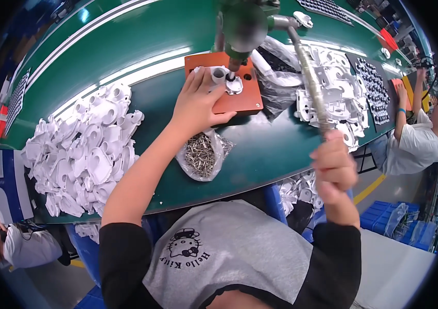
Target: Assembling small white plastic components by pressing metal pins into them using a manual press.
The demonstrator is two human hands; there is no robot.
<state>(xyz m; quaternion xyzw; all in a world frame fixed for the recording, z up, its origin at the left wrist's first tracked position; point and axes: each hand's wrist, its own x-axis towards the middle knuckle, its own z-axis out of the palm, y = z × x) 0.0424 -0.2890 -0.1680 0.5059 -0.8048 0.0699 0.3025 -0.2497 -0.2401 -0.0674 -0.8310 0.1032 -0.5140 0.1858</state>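
Observation:
My left hand (197,102) rests over a white plastic part (235,86) with a short tube, its fingers bent against the part and its thumb spread toward the near edge of the orange fixture block (250,100). The part sits on that block, under the dark tip of a green hand press (244,28). The tip meets the part or hangs just above it; I cannot tell which. To the right, my right hand (336,162) is wrapped round the lower end of the press's long lever (309,74). That hand is slightly blurred.
A clear bag of small metal pins (200,157) lies just in front of the block. White parts are heaped at the left (87,149) and at the right (332,85). A tray of dark pieces (372,90) stands beyond. Blue bins (275,201) sit below the table edge. Co-workers sit at both sides.

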